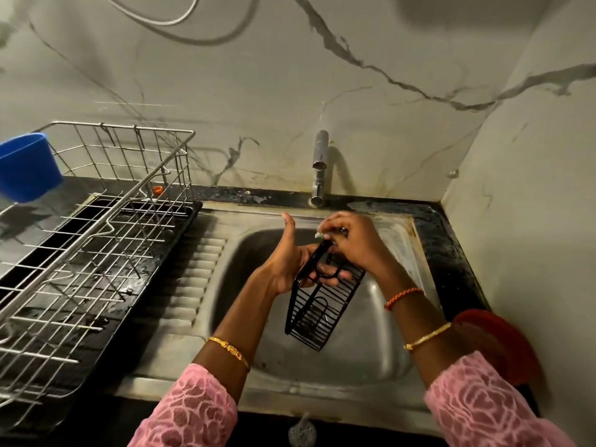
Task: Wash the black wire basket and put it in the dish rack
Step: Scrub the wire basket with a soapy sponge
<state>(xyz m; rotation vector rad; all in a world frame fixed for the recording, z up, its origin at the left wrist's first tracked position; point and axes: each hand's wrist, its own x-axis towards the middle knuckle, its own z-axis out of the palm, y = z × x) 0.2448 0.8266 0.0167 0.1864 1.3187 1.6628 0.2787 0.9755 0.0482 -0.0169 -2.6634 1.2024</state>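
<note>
Together, left hand and right hand grip the black wire basket above the sink.

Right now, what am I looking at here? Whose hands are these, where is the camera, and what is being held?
There is no machine: this is one picture from a camera worn on a person's head, looking forward and down at their own two hands over a steel sink. The left hand holds the black wire basket by its upper end, so it hangs tilted above the basin. The right hand pinches the basket's top edge, with a small pale bit at its fingertips; what that is I cannot tell. The tap stands behind on the wall side, and no water stream is visible. To the left sits a metal dish rack on a dark tray, with a blue tub beside it. A red object lies at the right edge.
</note>
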